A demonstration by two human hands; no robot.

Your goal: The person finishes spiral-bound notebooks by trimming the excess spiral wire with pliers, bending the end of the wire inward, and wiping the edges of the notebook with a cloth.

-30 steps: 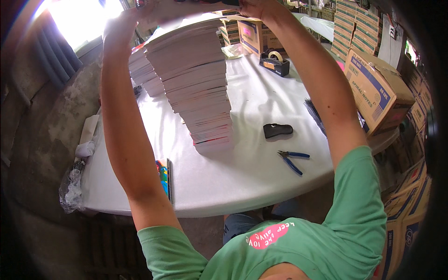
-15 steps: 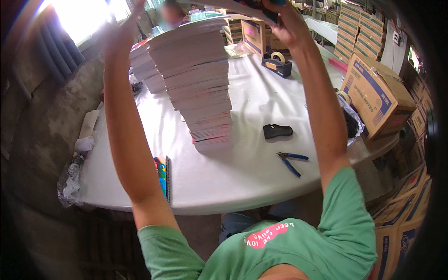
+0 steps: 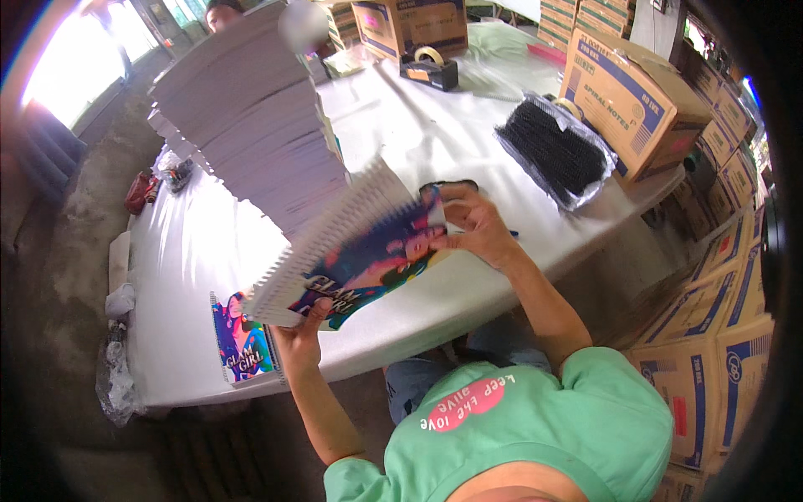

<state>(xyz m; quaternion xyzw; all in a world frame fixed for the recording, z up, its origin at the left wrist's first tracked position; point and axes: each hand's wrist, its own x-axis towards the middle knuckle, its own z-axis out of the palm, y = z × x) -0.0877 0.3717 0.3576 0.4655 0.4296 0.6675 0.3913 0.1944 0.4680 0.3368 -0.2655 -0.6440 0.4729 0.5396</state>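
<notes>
Between my two hands is an unbound notebook (image 3: 368, 263), a thin block of pages with punched holes along its edge and a colourful illustrated cover. My left hand (image 3: 301, 330) grips its lower left corner, thumb on the cover. At the opposite end, the fingers of my right hand (image 3: 478, 224) close on the other corner. A spiral-bound notebook (image 3: 242, 339) with a similar cover lies by the table's near left edge. Just beyond the held block rises a tall, leaning paper stack (image 3: 242, 125). My right hand partly covers a small black object (image 3: 456, 184) and nearly all of the blue-handled pliers.
Black plastic coils (image 3: 556, 151) lie in a clear bag at the right, beside a cardboard box (image 3: 631, 105). A tape dispenser (image 3: 429, 71) stands farther back on the white-covered table (image 3: 401, 109). More cartons (image 3: 703, 376) crowd the right side. People are partly visible behind the stack.
Both hands have come down from above the stack with the unbound notebook, now held low over the near table. The view has shifted, showing the coils and bound notebook more fully.
</notes>
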